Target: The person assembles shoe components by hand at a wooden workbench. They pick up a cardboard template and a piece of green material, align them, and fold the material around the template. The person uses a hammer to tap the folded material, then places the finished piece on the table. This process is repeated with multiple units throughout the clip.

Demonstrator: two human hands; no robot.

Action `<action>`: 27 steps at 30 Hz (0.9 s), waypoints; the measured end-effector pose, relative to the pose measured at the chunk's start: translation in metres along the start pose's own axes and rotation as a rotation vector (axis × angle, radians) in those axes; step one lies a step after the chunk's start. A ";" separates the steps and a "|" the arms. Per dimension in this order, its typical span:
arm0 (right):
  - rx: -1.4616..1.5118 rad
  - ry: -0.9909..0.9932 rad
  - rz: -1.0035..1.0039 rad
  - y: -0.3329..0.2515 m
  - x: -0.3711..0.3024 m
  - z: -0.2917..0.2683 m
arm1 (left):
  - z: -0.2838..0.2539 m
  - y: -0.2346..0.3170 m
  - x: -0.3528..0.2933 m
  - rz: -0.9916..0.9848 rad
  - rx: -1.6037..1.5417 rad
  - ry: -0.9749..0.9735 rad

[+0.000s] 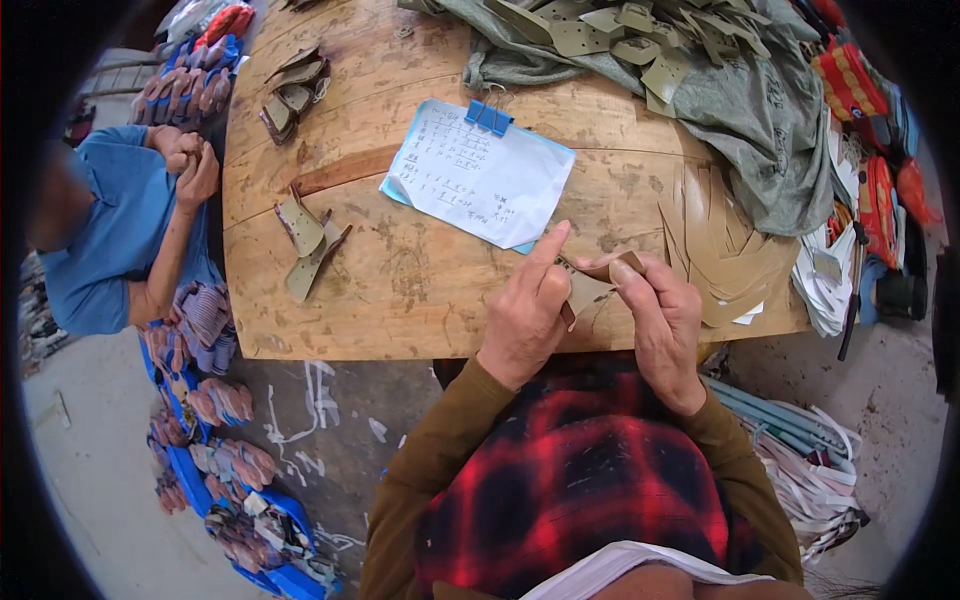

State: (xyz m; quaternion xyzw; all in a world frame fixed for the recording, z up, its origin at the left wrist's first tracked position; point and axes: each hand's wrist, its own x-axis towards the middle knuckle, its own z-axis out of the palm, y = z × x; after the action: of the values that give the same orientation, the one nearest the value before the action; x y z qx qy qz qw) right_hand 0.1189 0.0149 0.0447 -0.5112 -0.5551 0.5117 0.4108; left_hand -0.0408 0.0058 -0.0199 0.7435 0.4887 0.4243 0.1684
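Over the table's near edge, both hands hold an olive-brown shoe upper piece (588, 290) with a row of small dark holes along one edge. My left hand (527, 318) grips its left side, the index finger stretched out toward the paper. My right hand (662, 318) pinches the other side, thumb on top, and the piece bends between the two hands. Part of it is hidden behind the fingers. Just beyond lies a handwritten paper (480, 175) on a light blue board, held by a blue binder clip (489, 117).
Similar shoe upper pieces (308, 245) lie on the wooden table (350, 335) at left, with another stack (292, 92) farther back. A grey-green cloth (755, 130) bears a heap of pieces. Flat brown sheets (715, 245) lie at right. A person in blue (120, 230) sits left.
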 end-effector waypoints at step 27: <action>0.294 0.231 0.029 0.032 0.034 -0.077 | -0.081 -0.018 0.001 -0.846 -0.205 -0.181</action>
State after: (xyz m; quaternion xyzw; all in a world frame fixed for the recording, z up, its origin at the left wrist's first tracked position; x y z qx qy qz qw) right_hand 0.1942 0.0582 0.0215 -0.5086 -0.4161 0.5312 0.5347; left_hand -0.1154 0.0017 0.0157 0.4915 0.6887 0.2975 0.4423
